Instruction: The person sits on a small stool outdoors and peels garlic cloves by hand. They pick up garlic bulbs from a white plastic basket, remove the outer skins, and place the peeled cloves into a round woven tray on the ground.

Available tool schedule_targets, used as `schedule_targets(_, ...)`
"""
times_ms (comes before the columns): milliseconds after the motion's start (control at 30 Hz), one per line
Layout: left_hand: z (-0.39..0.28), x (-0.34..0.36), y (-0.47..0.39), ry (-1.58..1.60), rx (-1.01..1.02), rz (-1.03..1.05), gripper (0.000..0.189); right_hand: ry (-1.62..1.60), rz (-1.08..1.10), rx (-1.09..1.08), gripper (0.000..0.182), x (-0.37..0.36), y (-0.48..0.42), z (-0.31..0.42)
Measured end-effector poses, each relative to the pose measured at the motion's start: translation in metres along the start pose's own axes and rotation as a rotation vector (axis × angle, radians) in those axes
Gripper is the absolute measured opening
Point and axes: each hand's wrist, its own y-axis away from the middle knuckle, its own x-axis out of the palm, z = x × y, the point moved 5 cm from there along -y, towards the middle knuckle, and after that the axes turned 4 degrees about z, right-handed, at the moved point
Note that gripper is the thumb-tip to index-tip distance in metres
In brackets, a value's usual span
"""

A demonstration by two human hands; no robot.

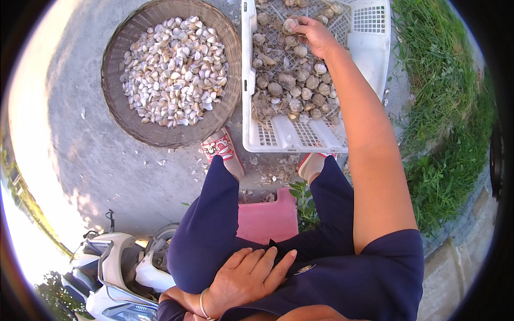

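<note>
My right hand (315,35) reaches over a white plastic crate (367,52) and holds a garlic bulb (290,26) between thumb and fingers near its far side. Below it, many whole, dirt-covered garlic bulbs (312,82) lie on the crate's lattice floor, some with dry stalks. Left of the crate, a round woven basket (134,130) holds a large heap of loose garlic cloves (172,72). My left hand (245,277), with a bangle at the wrist, rests on my lap, fingers apart, holding nothing.
Garlic skins (277,170) litter the concrete (80,132) around my shoes. Between my legs are a pink plastic piece (267,220) and a small leafy plant (303,200). Grass (437,120) grows right of the crate. A white motor scooter (116,265) stands at lower left.
</note>
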Motion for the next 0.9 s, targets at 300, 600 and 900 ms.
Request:
schedule_targets(300,0.005,-0.004,-0.003,0.007,-0.012,-0.018,0.04,-0.451,0.398,-0.12,0.041,0.041,0.003,0.008)
schedule_targets(600,0.01,-0.011,-0.007,0.037,0.008,-0.012,0.046,-0.309,0.14,-0.043,0.03,0.012,0.005,0.003)
schedule_targets(900,0.014,-0.009,-0.007,0.082,0.008,0.023,0.048,-0.256,-0.417,-0.1,0.019,-0.13,-0.021,0.003)
